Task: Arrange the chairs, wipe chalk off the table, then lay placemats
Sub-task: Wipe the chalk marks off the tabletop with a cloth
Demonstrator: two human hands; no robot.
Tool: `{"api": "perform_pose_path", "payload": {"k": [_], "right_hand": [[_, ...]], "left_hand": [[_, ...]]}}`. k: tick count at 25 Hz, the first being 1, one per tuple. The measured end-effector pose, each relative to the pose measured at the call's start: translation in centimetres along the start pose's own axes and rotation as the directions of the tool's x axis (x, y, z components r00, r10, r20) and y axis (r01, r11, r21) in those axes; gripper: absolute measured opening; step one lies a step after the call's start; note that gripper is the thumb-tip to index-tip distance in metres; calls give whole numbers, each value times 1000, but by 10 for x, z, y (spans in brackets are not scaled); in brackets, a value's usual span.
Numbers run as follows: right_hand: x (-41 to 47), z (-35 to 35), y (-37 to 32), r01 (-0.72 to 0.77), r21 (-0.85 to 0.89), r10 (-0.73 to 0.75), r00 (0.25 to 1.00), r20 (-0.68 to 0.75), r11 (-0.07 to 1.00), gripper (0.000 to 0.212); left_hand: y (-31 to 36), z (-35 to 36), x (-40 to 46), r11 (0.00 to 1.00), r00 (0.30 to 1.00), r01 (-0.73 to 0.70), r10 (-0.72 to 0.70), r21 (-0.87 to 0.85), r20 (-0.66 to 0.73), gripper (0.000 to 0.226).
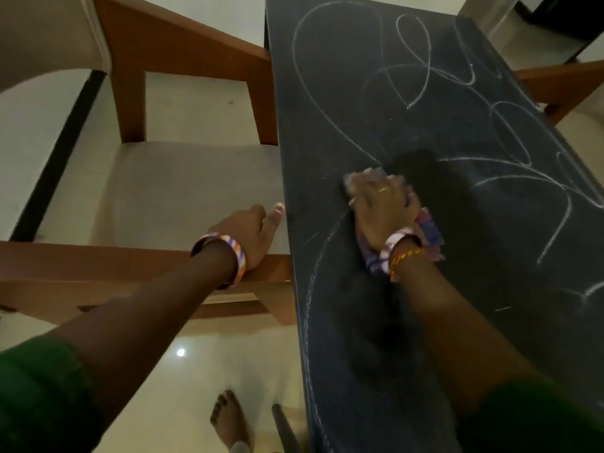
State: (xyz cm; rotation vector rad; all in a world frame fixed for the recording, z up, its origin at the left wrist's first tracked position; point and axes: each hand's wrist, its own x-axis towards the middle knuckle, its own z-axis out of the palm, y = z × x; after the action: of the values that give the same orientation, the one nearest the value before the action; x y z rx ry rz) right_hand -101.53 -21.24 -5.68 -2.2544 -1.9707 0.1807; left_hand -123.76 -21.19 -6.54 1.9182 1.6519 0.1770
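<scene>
A dark table runs away from me, covered in looping white chalk lines. My right hand presses a checked purple and white cloth flat on the tabletop near its middle; a darker wiped patch lies just beyond the hand. My left hand rests on the left edge of the table, thumb out, fingers hidden under the rim, just above a wooden chair's armrest. That chair has a pale cushioned seat and stands tight against the table's left side.
A second wooden chair's arm shows at the table's far right. Glossy pale floor tiles lie below, with my bare foot and a table leg near the bottom edge. A dark strip runs along the floor on the left.
</scene>
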Motion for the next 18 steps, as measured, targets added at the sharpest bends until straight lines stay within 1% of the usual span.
{"api": "perform_pose_path", "payload": {"k": [1,2,3,4,5,6,7,8,9,10,11,12,14,15,16,17,18], "right_hand": [[-28,3,-16,129,8,-129,990,57,992,51],[-55,3,-25,240,49,-244,960,134,970,52],[-75,2,-25,320,94,-332,926,182,943,50],[-79,1,-14,362,101,-376,907,191,927,48],[-68,-2,3,356,97,-368,917,155,929,46],[-44,-2,24,287,60,-291,951,102,956,46],[-14,-4,44,161,33,-162,986,37,986,47],[19,-6,62,-14,25,15,1000,-13,1000,47],[46,-7,72,-204,42,205,978,-27,978,46],[67,-9,72,-341,56,343,939,-23,938,45],[77,-8,63,-383,48,385,922,-39,923,44],[74,-5,46,-340,39,342,938,-65,940,43],[40,5,4,-121,40,123,990,-74,992,43],[13,10,-15,4,45,-2,999,-33,999,45],[-13,10,-26,121,66,-124,992,38,990,48],[-32,10,-26,202,74,-208,974,90,977,48],[-36,5,-15,256,60,-261,960,105,965,48]], "left_hand": [[1,1,2,998,999,-17,14,66,45,62],[2,3,4,991,996,-33,22,133,83,63],[3,3,4,981,994,-45,25,187,108,63],[3,4,5,974,992,-52,25,219,125,64],[3,4,5,970,991,-66,36,234,130,65],[2,6,5,968,991,-79,49,240,127,67],[1,7,5,966,991,-83,55,243,122,69],[0,8,4,966,992,-81,53,246,117,71],[-1,9,5,967,992,-75,47,244,117,72],[-1,9,5,969,992,-67,39,239,120,74],[0,9,6,970,991,-61,32,233,128,74],[1,9,6,972,990,-59,28,227,138,74],[2,7,6,978,987,-52,20,203,156,72],[2,6,6,980,986,-46,14,195,164,71],[2,5,6,980,986,-45,12,192,168,70],[2,4,6,981,986,-44,12,189,166,69],[2,5,7,982,987,-46,16,183,163,69]]}}
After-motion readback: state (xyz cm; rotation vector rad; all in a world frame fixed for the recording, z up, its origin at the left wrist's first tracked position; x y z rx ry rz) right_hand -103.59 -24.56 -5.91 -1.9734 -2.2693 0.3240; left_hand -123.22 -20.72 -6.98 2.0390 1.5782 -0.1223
